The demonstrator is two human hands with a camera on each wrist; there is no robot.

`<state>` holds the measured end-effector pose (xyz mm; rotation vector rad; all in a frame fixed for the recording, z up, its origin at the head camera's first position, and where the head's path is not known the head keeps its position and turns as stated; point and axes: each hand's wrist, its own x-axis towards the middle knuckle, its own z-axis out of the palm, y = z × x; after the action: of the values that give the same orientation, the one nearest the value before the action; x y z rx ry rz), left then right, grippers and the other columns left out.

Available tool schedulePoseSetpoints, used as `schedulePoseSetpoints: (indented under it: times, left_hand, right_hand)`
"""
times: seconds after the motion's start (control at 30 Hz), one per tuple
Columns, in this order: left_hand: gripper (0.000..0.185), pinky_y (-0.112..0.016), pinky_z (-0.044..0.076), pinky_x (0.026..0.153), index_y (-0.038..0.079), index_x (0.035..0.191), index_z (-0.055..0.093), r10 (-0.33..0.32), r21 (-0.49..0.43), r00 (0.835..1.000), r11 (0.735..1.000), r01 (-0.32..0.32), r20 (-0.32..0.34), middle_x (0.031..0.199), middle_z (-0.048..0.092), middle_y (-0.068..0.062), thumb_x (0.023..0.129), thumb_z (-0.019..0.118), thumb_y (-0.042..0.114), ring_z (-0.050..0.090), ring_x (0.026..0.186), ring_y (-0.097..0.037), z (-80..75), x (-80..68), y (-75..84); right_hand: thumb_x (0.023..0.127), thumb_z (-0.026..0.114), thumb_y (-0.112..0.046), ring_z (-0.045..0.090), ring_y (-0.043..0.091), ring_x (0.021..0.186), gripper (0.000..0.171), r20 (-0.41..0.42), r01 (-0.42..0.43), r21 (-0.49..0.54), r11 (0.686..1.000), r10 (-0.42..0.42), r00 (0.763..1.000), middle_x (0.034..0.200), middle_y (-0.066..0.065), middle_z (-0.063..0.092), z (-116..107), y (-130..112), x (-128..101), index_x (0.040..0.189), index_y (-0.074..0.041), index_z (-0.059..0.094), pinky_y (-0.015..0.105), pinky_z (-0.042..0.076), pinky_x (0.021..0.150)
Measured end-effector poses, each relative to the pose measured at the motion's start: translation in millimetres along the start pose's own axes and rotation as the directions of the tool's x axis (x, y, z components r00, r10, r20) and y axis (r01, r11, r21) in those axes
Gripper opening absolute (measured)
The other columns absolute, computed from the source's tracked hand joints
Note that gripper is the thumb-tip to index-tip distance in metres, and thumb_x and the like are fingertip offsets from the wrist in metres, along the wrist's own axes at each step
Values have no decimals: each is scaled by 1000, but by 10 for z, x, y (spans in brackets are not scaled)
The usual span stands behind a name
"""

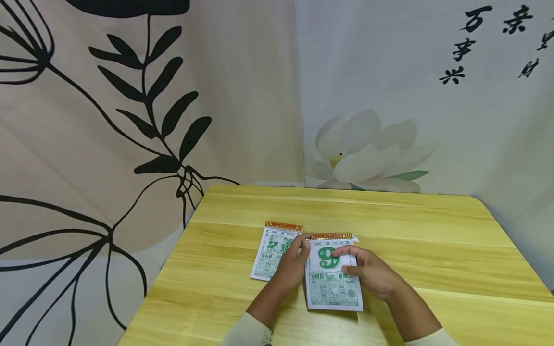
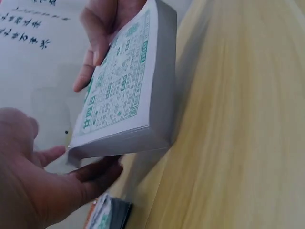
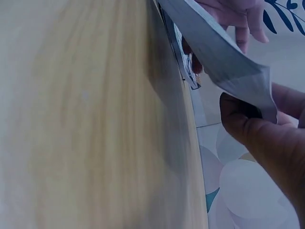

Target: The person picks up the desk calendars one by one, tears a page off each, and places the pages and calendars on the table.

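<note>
A thick tear-off calendar pad [image 1: 333,290] with a large green 9 and a red-and-gold top strip is tilted up off the wooden table. My right hand [image 1: 377,275] grips its right edge, with fingertips over the printed page and part of the hand behind the pad [image 3: 224,57]. At the upper left corner my left hand [image 1: 291,263] holds the pad, its fingers [image 2: 97,174] reaching underneath. A second calendar pad [image 1: 261,262], smaller in view, lies flat to the left, partly hidden by my left hand.
The yellow wood-grain table [image 1: 207,269] has rounded far corners. Behind it hangs a pale cloth backdrop [image 1: 251,96] with black plant drawings, a white lotus [image 1: 368,158] and black characters.
</note>
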<state>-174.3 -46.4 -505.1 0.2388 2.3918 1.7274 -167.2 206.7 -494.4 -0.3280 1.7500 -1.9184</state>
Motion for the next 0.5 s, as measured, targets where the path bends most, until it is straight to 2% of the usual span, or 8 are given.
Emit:
schedulePoseSetpoints:
  times: [0.1,0.2,0.27,0.3,0.33,0.4,0.5]
  left_hand:
    - [56,-64,46,115,21,167,37,-14,-79,1000,997,13,-17,152,56,-22,119,39,49,60,136,-39,1,48,-10]
    - [63,-60,49,113,19,171,28,-44,-169,999,985,43,-7,155,51,-24,118,41,50,57,139,-38,-5,79,-10]
    - [67,-55,52,109,18,173,25,-82,-249,997,965,81,7,157,49,-26,118,41,51,58,138,-38,1,94,-5]
    - [67,-51,54,107,14,173,24,-109,-305,994,946,109,15,160,48,-26,118,40,50,59,136,-37,8,101,0]
    - [67,-48,56,106,9,172,26,-129,-373,991,919,131,30,161,48,-28,119,40,47,61,136,-36,17,110,5]
    - [65,-44,59,106,2,169,30,-154,-505,985,846,173,79,161,50,-27,120,38,44,65,136,-34,38,128,2]
    - [62,-40,57,113,-2,165,36,-170,-667,975,712,221,142,155,61,-20,120,40,41,67,137,-28,74,156,-17]
  right_hand:
    - [108,60,1,76,25,118,30,43,12,4,1000,-12,999,137,11,74,-19,8,-22,138,-1,61,39,65,98]
    - [108,60,1,77,24,118,27,71,14,4,1000,-14,997,137,11,75,-31,2,-43,135,-3,63,38,65,98]
    - [108,60,1,77,24,117,25,78,12,-3,1000,-12,997,136,11,76,-36,-10,-56,132,-5,64,38,65,97]
    - [108,60,1,77,23,116,23,80,13,-5,1000,-12,997,135,9,76,-39,-18,-64,130,-5,65,37,65,96]
    - [108,60,1,77,23,116,22,85,16,-9,1000,-15,996,133,8,76,-43,-26,-71,129,-6,65,37,65,96]
    - [109,59,0,77,22,115,20,95,21,-16,1000,-19,995,130,7,77,-50,-39,-82,127,-6,64,36,64,95]
    - [109,59,-1,76,21,113,17,115,30,-26,999,-27,993,127,6,77,-59,-48,-88,125,-6,63,35,64,95]
